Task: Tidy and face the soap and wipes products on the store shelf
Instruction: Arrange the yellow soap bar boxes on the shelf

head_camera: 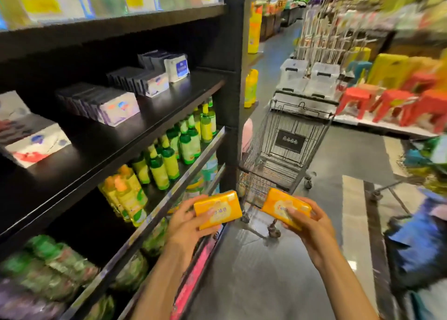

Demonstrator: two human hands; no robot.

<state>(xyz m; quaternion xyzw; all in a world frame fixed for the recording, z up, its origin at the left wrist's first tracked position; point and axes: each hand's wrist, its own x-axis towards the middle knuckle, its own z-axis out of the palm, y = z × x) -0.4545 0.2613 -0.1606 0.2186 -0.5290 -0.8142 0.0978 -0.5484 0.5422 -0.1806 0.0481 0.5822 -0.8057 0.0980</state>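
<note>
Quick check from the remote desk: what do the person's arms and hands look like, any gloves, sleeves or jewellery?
Both forearms are bare up to the frame's bottom edge; no sleeves show. The left hand and right hand wear no gloves, and no watch, ring or wristband is visible. The fingers are uncovered.

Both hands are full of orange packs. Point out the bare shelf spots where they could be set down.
On the wipes shelf, dark bare board runs along the front edge, before the purple-white wipes packs, and right of the white pack. The bottle shelf below is crowded with green-capped bottles.
</note>
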